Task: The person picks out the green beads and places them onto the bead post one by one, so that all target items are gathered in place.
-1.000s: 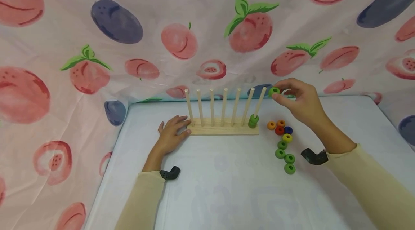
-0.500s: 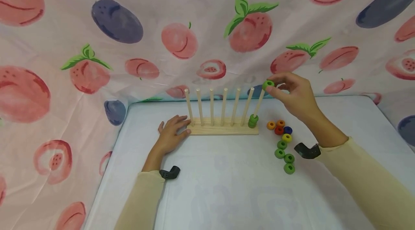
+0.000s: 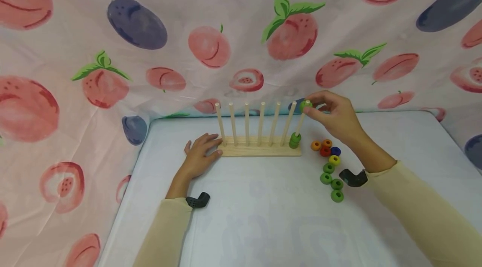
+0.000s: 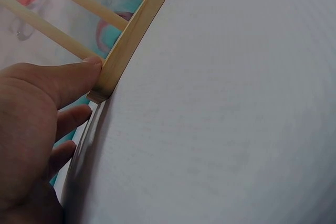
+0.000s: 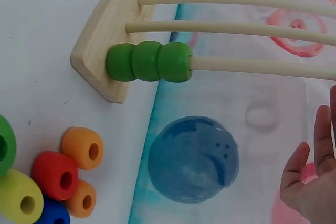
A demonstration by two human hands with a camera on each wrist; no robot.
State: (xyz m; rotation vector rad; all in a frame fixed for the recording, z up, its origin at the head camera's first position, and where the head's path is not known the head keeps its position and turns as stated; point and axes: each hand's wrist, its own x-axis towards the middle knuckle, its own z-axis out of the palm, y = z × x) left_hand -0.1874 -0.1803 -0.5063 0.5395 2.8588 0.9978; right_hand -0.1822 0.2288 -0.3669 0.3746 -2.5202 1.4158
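A wooden peg stand with several upright pegs stands on the white table. At its left end my left hand rests spread, the thumb touching the base. My right hand pinches a green bead at the top of the rightmost peg, whose tip shows through the bead. Three green beads are stacked at the foot of that peg. In the right wrist view only part of the right hand shows, and the pinched bead is out of frame.
Loose beads lie right of the stand: orange beads, a red bead, a blue bead, a yellow bead and several green beads. A fruit-print cloth hangs behind the table.
My right hand has moved left with the green bead, from beside the rightmost peg to its top, then slightly down so the tip passes through. My left hand stays put.
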